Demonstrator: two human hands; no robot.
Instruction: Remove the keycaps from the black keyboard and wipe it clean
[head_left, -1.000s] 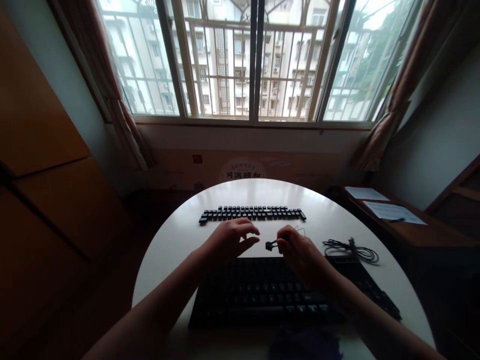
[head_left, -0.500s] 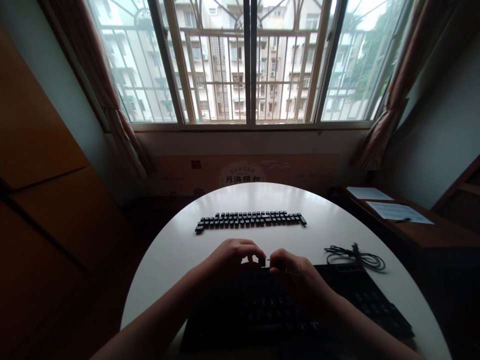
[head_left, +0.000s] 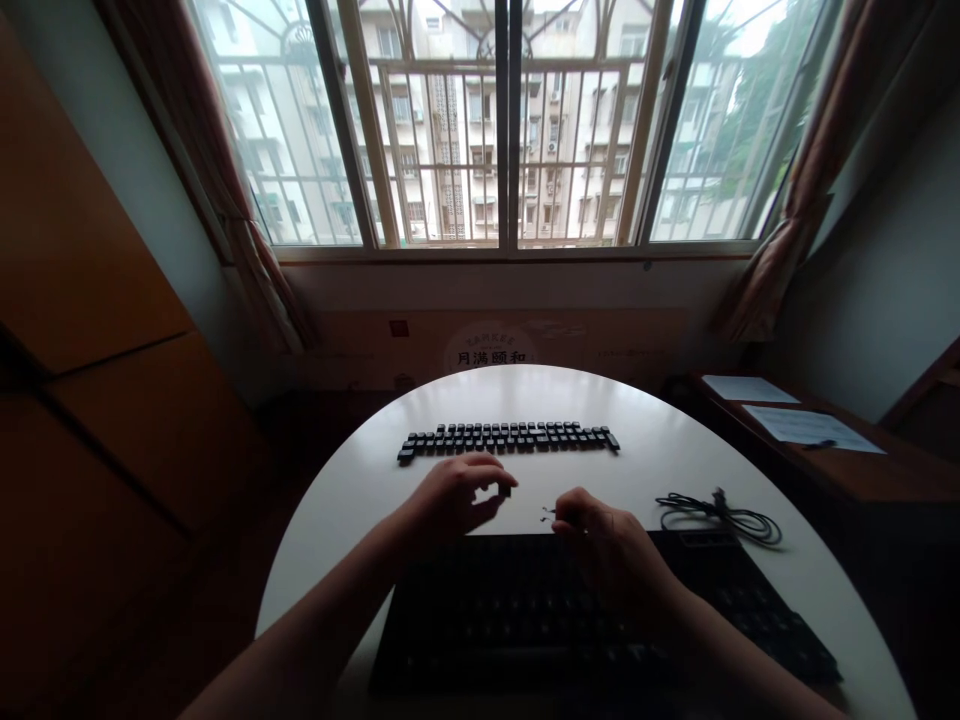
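Between the fingertips of my left hand [head_left: 457, 492] is a small black keycap [head_left: 505, 490]. My right hand [head_left: 600, 525] is closed round a wire keycap puller [head_left: 549, 515]; its thin prongs stick out to the left with nothing between them. Both hands hover over the back edge of a black keyboard [head_left: 517, 610], whose middle is partly covered by my hands and forearms. Several loose black keycaps [head_left: 510, 438] stand in rows on the white round table [head_left: 360, 510], just beyond my left hand.
A coiled black cable [head_left: 724, 518] lies behind the keyboard's right end. To the right, a brown desk [head_left: 870, 478] holds sheets of paper [head_left: 810, 428] and a pen [head_left: 819, 444]. Orange cabinets [head_left: 135, 430] stand at the left, and a barred window [head_left: 502, 150] is ahead.
The keycap has passed from the puller in my right hand to my left fingers. My hands met, then drew apart, the left moving back toward the keycap rows.
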